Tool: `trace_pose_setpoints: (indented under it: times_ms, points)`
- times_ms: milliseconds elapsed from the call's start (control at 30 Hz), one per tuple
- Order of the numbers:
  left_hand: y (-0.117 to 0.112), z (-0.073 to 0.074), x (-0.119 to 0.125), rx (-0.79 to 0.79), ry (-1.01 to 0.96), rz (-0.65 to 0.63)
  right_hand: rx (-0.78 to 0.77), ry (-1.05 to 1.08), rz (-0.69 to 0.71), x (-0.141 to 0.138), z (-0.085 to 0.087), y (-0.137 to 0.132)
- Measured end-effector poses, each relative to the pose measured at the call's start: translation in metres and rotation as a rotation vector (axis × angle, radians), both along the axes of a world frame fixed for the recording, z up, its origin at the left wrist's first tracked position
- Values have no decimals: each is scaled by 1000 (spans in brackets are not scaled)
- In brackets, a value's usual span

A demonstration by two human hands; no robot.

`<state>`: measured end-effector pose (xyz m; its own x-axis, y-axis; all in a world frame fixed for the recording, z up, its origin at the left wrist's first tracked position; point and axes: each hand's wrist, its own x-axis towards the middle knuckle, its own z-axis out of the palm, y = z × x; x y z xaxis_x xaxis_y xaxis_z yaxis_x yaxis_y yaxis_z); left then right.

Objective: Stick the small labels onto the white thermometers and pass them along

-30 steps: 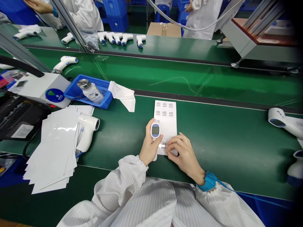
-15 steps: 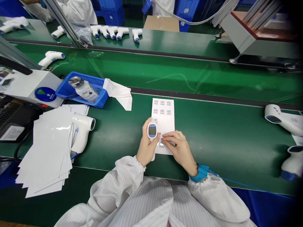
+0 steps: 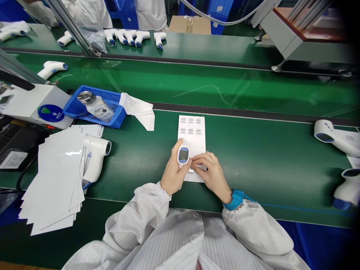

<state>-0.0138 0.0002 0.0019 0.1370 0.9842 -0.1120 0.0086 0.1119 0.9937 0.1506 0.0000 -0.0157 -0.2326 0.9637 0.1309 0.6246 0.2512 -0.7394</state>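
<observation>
My left hand [image 3: 173,172] is wrapped round a white forehead thermometer [image 3: 183,154] whose blue-framed display faces up. It stands over the near end of a white label sheet [image 3: 192,135] lying on the green belt. My right hand [image 3: 212,174] rests on the sheet's near end, its fingertips pinched together at a small label beside the thermometer. A blue wrist strap [image 3: 235,198] circles my right wrist.
A stack of white sheets [image 3: 57,180] with another thermometer [image 3: 95,155] on it lies at left. Behind it are a blue tray [image 3: 112,118] holding a bottle [image 3: 94,105], a white cloth [image 3: 139,110] and a white box [image 3: 26,103]. More thermometers [image 3: 336,138] lie right and on the far belt [image 3: 132,36].
My right hand's fingertips have drawn in closer to the thermometer on the sheet. The view has shifted slightly; my left hand keeps its hold.
</observation>
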Motion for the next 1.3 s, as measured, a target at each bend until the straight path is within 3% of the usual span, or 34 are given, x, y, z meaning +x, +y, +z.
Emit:
trace_pose_setpoints:
  times_ms: [533,633,733,833,900,967,1133,1300]
  points:
    - [0,-6,3,-5,-71,76,-11,-124,-30,-8,9,6]
    - [3,-7,1,-25,-71,67,112,-180,37,-10,13,1]
    - [6,-6,0,-37,-76,71,182,-136,213,-7,22,-14]
    - [6,-2,2,-90,-90,62,-61,112,356,0,36,-29]
    - [4,2,5,-143,-116,41,-277,292,346,2,47,-31]
    - [1,4,7,-159,-144,14,-345,367,274,0,56,-23]
    - [-5,1,10,-193,-144,-79,-18,196,51,-11,65,13]
    - [-6,0,10,-184,-123,-79,12,195,79,-16,68,33]
